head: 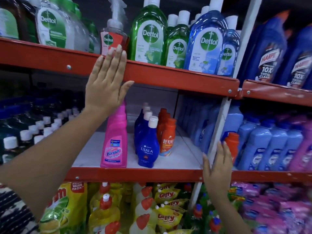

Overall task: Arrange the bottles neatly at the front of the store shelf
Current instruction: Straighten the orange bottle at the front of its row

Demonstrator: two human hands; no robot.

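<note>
A person is facing red store shelves packed with cleaning products. At far left on the top shelf (152,71), clear Dettol refill bottles (55,26) are standing. The left hand (106,81) is reaching up, flat and open with fingers together, palm lying against the red front lip of that shelf and holding nothing; its fingertips (116,49) are just reaching a pink Dettol pump bottle (113,33). To the right of that, green Dettol bottles (148,34) and blue Dettol bottles (208,39) are lining the shelf front. On the middle shelf (135,173), a pink Vanish bottle (114,142) is standing at the front edge, partly behind the left wrist. Beside it, a row of dark blue Ujala bottles (148,146) is running front to back, then a row of orange Revive bottles (167,137) set slightly further back. The right hand (217,168) is open too, fingers extended, resting on the white upright post (219,125) and gripping nothing; an orange bottle (233,144) is standing just beyond its fingertips, whether touching them I cannot tell. Light blue bottles (263,146) are filling the far right.
</note>
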